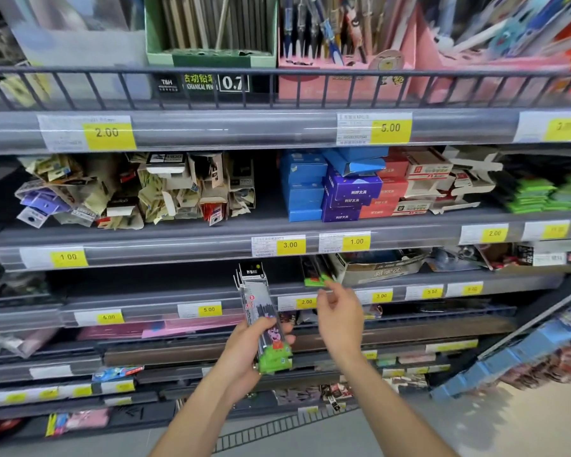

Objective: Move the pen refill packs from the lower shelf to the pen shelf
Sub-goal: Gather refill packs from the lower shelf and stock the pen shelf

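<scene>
Refill packs, slim clear plastic, gripped by left hand; right hand loose.

Green pen box on top shelf is showing "T&H", Chinese characters, "CHANICAL PEN" and "0.7". Top shelf rail tags are reading "2.00" and "5.00"; a third tag at far right is too blurred. Purple boxes are carrying Chinese text. Second rail tags are reading "1.00", "3.00", "1.00", "2.00". Third rail tags are reading "5.00", "2.00", "3.00", "5.00". Refill pack in left hand is showing "M&G" logo on its black header; smaller print is unreadable.
</scene>
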The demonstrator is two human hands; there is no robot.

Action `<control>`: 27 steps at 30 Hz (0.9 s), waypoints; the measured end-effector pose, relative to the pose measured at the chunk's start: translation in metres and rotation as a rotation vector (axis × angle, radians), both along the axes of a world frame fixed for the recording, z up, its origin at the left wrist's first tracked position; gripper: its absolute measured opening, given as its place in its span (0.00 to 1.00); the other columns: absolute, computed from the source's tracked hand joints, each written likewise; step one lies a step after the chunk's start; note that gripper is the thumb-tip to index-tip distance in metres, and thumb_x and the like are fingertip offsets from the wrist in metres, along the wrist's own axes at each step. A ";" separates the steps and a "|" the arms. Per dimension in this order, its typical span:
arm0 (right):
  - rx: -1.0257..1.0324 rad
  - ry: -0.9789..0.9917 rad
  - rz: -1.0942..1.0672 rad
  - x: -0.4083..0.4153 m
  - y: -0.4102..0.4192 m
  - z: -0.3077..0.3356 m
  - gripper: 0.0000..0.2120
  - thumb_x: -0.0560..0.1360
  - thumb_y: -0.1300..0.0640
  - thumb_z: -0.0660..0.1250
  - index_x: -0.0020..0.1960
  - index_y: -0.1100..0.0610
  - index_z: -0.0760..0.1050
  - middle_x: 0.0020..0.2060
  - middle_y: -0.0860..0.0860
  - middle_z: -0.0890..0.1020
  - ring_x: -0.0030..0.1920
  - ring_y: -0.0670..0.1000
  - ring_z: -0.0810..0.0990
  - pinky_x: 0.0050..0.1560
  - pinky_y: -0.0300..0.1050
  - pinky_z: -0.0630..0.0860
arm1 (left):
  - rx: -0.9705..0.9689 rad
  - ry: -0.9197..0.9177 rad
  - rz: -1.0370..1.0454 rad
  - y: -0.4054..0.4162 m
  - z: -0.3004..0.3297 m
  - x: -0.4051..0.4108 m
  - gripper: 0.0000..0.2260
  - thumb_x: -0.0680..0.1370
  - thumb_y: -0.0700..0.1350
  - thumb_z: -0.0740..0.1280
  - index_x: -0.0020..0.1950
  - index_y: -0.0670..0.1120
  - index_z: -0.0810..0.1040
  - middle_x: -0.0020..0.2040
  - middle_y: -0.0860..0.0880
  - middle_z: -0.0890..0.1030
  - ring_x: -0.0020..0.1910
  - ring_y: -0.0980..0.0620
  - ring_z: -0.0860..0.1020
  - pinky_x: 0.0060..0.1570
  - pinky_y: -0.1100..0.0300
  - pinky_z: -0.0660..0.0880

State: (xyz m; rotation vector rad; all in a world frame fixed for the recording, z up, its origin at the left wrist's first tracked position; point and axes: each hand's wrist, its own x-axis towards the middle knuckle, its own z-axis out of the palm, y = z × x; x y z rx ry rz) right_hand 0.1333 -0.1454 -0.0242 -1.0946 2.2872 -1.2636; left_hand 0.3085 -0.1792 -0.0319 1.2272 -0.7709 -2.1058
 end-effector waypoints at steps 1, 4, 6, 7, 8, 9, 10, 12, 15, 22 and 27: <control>0.031 0.088 -0.014 -0.011 -0.006 0.002 0.15 0.82 0.52 0.65 0.67 0.53 0.77 0.46 0.52 0.83 0.42 0.47 0.80 0.44 0.45 0.77 | 0.000 -0.007 -0.005 0.000 0.000 0.002 0.16 0.83 0.42 0.67 0.69 0.38 0.74 0.56 0.36 0.87 0.46 0.43 0.88 0.38 0.51 0.83; 0.186 0.290 -0.003 -0.032 -0.024 -0.001 0.18 0.81 0.44 0.64 0.63 0.54 0.77 0.40 0.54 0.84 0.39 0.55 0.83 0.35 0.48 0.80 | 0.010 -0.013 -0.006 0.001 0.001 0.008 0.15 0.83 0.42 0.68 0.68 0.40 0.75 0.55 0.36 0.87 0.46 0.42 0.88 0.38 0.51 0.83; 0.274 0.374 -0.006 -0.036 -0.034 -0.006 0.21 0.81 0.39 0.63 0.58 0.56 0.78 0.38 0.54 0.85 0.39 0.57 0.84 0.32 0.45 0.76 | 0.014 -0.016 -0.004 0.001 0.001 0.009 0.14 0.83 0.42 0.68 0.68 0.40 0.75 0.54 0.37 0.88 0.45 0.42 0.88 0.37 0.51 0.83; 0.300 0.396 -0.016 -0.036 -0.038 -0.009 0.21 0.81 0.38 0.63 0.57 0.56 0.79 0.38 0.54 0.85 0.39 0.58 0.85 0.32 0.44 0.73 | 0.015 -0.016 -0.007 0.000 0.002 0.009 0.14 0.83 0.42 0.68 0.67 0.39 0.75 0.54 0.37 0.88 0.45 0.42 0.88 0.37 0.51 0.83; 0.318 0.411 -0.027 -0.035 -0.040 -0.011 0.21 0.81 0.39 0.62 0.55 0.56 0.80 0.37 0.53 0.85 0.39 0.58 0.85 0.32 0.44 0.72 | 0.016 -0.016 -0.010 0.000 0.002 0.009 0.14 0.83 0.42 0.68 0.67 0.39 0.75 0.53 0.36 0.88 0.44 0.42 0.88 0.37 0.51 0.83; 0.330 0.419 -0.033 -0.034 -0.042 -0.014 0.20 0.82 0.40 0.62 0.53 0.55 0.81 0.37 0.53 0.85 0.39 0.57 0.85 0.31 0.44 0.71 | 0.014 -0.019 -0.012 0.000 0.003 0.009 0.15 0.83 0.42 0.69 0.67 0.39 0.75 0.53 0.36 0.88 0.44 0.42 0.88 0.37 0.51 0.83; 0.331 0.420 -0.036 -0.032 -0.043 -0.017 0.18 0.82 0.42 0.62 0.52 0.55 0.82 0.36 0.53 0.85 0.38 0.58 0.85 0.31 0.43 0.72 | 0.011 -0.021 -0.013 -0.001 0.004 0.009 0.15 0.83 0.42 0.69 0.68 0.39 0.75 0.54 0.36 0.88 0.45 0.42 0.88 0.37 0.51 0.83; 0.294 0.431 -0.037 -0.028 -0.042 -0.020 0.16 0.83 0.45 0.60 0.50 0.54 0.82 0.33 0.53 0.85 0.35 0.57 0.84 0.29 0.43 0.73 | 0.008 -0.029 -0.006 -0.004 0.005 0.009 0.15 0.82 0.43 0.69 0.68 0.40 0.75 0.55 0.36 0.88 0.46 0.42 0.88 0.38 0.51 0.83; 0.134 0.496 -0.032 -0.024 -0.035 -0.019 0.13 0.83 0.50 0.61 0.48 0.54 0.81 0.33 0.52 0.82 0.35 0.56 0.82 0.27 0.42 0.69 | 0.015 -0.025 0.003 -0.010 0.005 0.006 0.16 0.82 0.42 0.69 0.68 0.39 0.74 0.54 0.36 0.88 0.49 0.41 0.88 0.40 0.51 0.84; -0.363 0.612 0.004 0.005 -0.002 -0.009 0.09 0.79 0.59 0.71 0.57 0.63 0.83 0.53 0.55 0.82 0.52 0.53 0.80 0.46 0.45 0.82 | 0.005 0.002 0.032 -0.017 0.009 -0.015 0.18 0.81 0.46 0.72 0.67 0.38 0.77 0.52 0.37 0.88 0.50 0.39 0.88 0.53 0.45 0.85; -0.495 0.616 0.244 0.035 0.034 -0.014 0.12 0.80 0.59 0.67 0.60 0.64 0.83 0.54 0.55 0.86 0.54 0.49 0.83 0.60 0.41 0.80 | 0.060 0.129 0.009 -0.021 0.012 -0.026 0.30 0.78 0.62 0.69 0.67 0.39 0.81 0.61 0.34 0.85 0.60 0.35 0.85 0.59 0.41 0.82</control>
